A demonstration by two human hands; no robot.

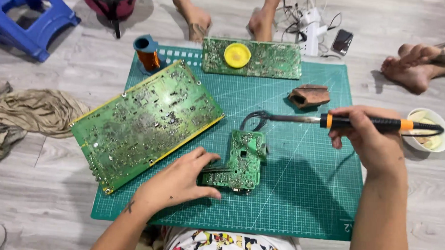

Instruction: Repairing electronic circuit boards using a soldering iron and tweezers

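The small green circuit board (242, 162) lies on the green cutting mat (299, 192), pinched at its near edge by the left hand (181, 182), thumb below and fingers curled over it. The right hand (372, 137) is closed around a black-and-orange soldering iron (360, 123), whose metal tip points leftward, just beyond the small board. A large circuit board (146, 122) rests just beyond the left hand.
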